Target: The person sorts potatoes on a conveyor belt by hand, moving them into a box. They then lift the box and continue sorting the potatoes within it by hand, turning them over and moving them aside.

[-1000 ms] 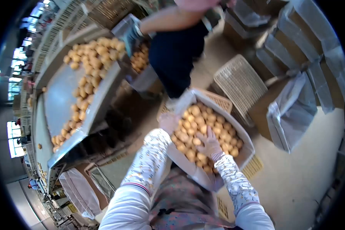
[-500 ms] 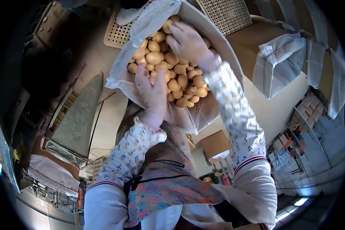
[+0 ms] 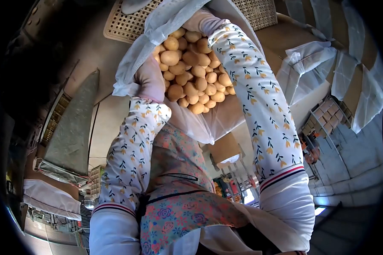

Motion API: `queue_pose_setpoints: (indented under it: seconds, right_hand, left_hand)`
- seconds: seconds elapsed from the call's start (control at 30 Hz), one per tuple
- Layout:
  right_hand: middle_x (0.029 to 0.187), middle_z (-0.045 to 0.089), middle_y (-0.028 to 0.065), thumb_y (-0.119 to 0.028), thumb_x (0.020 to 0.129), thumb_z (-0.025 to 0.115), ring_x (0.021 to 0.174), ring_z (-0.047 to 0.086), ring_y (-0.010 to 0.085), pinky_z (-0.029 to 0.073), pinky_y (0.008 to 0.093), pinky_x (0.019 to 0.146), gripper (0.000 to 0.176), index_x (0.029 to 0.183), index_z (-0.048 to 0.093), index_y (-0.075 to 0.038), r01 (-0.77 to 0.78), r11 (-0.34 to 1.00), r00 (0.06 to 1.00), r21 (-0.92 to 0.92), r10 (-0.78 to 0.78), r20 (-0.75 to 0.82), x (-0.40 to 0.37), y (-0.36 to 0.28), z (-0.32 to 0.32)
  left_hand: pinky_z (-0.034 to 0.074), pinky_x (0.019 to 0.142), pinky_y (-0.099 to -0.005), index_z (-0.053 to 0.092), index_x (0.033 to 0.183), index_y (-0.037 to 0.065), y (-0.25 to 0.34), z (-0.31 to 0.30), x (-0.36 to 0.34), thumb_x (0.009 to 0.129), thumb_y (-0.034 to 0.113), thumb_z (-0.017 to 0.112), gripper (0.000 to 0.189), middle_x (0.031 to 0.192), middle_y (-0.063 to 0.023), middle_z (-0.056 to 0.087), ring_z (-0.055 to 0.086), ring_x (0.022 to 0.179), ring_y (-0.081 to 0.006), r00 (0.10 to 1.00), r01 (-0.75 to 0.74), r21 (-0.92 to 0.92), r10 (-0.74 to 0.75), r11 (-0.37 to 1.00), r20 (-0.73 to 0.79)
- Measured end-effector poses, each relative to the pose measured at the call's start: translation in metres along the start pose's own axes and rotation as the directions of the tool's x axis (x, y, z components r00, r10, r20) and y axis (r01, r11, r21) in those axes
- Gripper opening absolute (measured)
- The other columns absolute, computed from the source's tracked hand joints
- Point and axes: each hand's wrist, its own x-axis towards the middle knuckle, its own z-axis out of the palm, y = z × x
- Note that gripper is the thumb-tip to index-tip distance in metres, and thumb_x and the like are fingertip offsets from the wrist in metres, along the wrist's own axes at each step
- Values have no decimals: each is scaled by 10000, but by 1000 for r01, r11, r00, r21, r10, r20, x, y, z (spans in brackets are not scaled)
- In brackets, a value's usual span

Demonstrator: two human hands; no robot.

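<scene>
Pressing my left hand [image 3: 151,80] against the plastic liner [image 3: 166,21], I am meeting it at the nine o'clock edge of the heap of round tan fruit [image 3: 193,72]. Only the gloved back of that hand is showing. Its fingers are sinking out of sight between liner and fruit, so I cannot tell whether they are spread or curled around anything.

The fruit is sitting piled inside the liner, straight ahead of my chest and between my two arms. The liner's near fold is sagging toward my flowered apron [image 3: 178,204].

My right hand [image 3: 202,20] is reaching over the heap to its twelve o'clock side and touching the liner there. My patterned sleeve [image 3: 259,97] is covering most of it, so I cannot tell its grip either.

A slotted plastic tray [image 3: 123,25] is lying at eleven o'clock beyond the liner. Another tray [image 3: 259,12] is showing at one o'clock. Lined cardboard boxes [image 3: 306,63] are standing at two o'clock, apart from the heap.
</scene>
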Motion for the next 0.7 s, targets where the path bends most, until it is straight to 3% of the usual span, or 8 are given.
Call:
queue_pose_setpoints:
  seconds: [0.03, 0.07, 0.13, 0.43, 0.53, 0.6, 0.67, 0.7]
  right_hand:
    - [1273, 665, 167, -353, 955, 562, 1120, 642, 358, 500, 436, 992, 413, 1265, 664, -100, 22, 996, 1000, -83, -20, 17, 5, 2, 4]
    - [1276, 664, 167, -365, 955, 562, 1126, 640, 356, 496, 432, 996, 422, 1268, 661, -99, 36, 994, 999, -102, -34, 21, 11, 4, 6]
    - [1280, 662, 167, -390, 955, 562, 1138, 635, 352, 489, 425, 1003, 443, 1274, 656, -99, 68, 995, 998, -67, -66, 25, 20, 5, 12]
    - [1301, 653, 167, -503, 953, 562, 1191, 615, 333, 457, 394, 1036, 540, 1300, 635, -95, 332, 901, 940, 281, -340, -22, 32, 10, 88]
    - [1396, 581, 206, -712, 823, 496, 1290, 550, 315, 398, 395, 1099, 782, 1360, 615, -157, 2, 965, 926, 263, -101, 365, -42, -14, 28]
    - [1263, 649, 218, -684, 825, 509, 1171, 606, 343, 445, 411, 1029, 752, 1282, 657, -106, -43, 994, 901, 103, -6, 434, -44, 13, 65]
    - [1147, 662, 225, -588, 827, 575, 1109, 601, 356, 468, 431, 987, 686, 1230, 666, -40, 340, 931, 926, 131, -356, 128, -79, 63, 110]
    - [1150, 641, 223, -522, 821, 612, 1110, 585, 360, 462, 444, 992, 651, 1239, 646, -24, 238, 934, 921, 268, -305, 244, -102, 69, 101]
  left_hand:
    - [415, 1051, -326, 538, 1398, 23, -1, 1, 2, 1048, 231, 460, 414, 1393, -112, 584, 554, 1243, -221, 994, 106, -298, -109, 949, 5]
    - [423, 1040, -328, 544, 1387, 18, -2, 3, 4, 1042, 254, 469, 424, 1382, -118, 591, 560, 1234, -227, 971, 199, -681, -236, 705, 39]
    - [439, 1017, -333, 557, 1365, 9, -5, 2, 5, 1029, 300, 489, 450, 1361, -130, 605, 574, 1217, -238, 953, 228, -811, -294, 538, 73]
    - [510, 911, -368, 624, 1251, -37, -32, 31, 30, 960, 510, 579, 622, 1246, -195, 673, 641, 1119, -303, 904, 364, -781, -396, 508, 163]
    - [519, 879, -408, 669, 1167, -19, 15, 8, 0, 911, 588, 579, 665, 1129, -187, 725, 682, 1025, -353, 948, 97, -868, -312, 487, -69]
    - [516, 866, -438, 667, 1144, -4, 31, 7, -21, 914, 604, 551, 661, 1074, -218, 724, 680, 999, -400, 947, 68, -712, -270, 699, -175]
    - [517, 841, -484, 665, 1102, 13, 39, 27, -47, 920, 608, 531, 637, 988, -286, 695, 662, 956, -461, 958, 152, -676, -276, 721, -79]
    - [514, 803, -520, 655, 1022, -10, 59, 17, -69, 921, 597, 539, 626, 960, -292, 691, 661, 938, -466, 969, 145, -649, -239, 747, -57]
